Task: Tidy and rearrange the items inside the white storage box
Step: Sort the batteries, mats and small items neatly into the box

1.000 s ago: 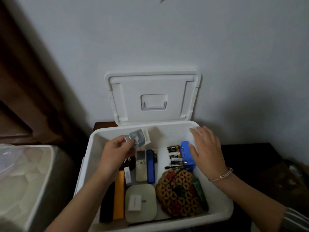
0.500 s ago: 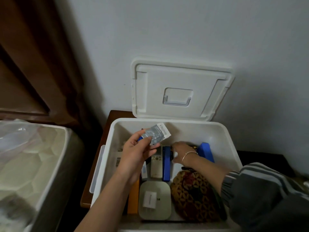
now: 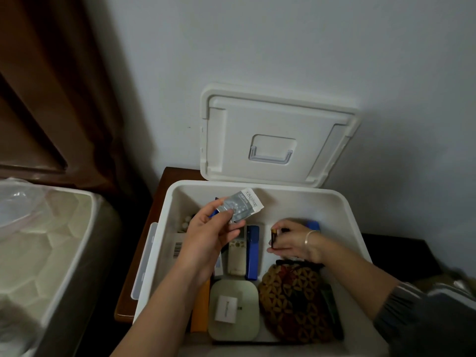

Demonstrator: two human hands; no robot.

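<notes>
The white plastic storage box (image 3: 296, 202) is seen with its white lid (image 3: 278, 130) stood open against the wall. A small silvery foil sachet (image 3: 240, 206) is pinched between thumb and fingertips of the left hand (image 3: 206, 235), above the box's far-left corner. A black-and-gold cylindrical battery (image 3: 273, 237) is gripped by the curled fingers of the right hand (image 3: 293, 242), low by the far-right wall. A pale grey remote control (image 3: 237, 253) and a blue rectangular bar (image 3: 252, 256) are laid side by side mid-box. A brown woven patterned pouch (image 3: 293, 302) is lodged in the near-right corner.
</notes>
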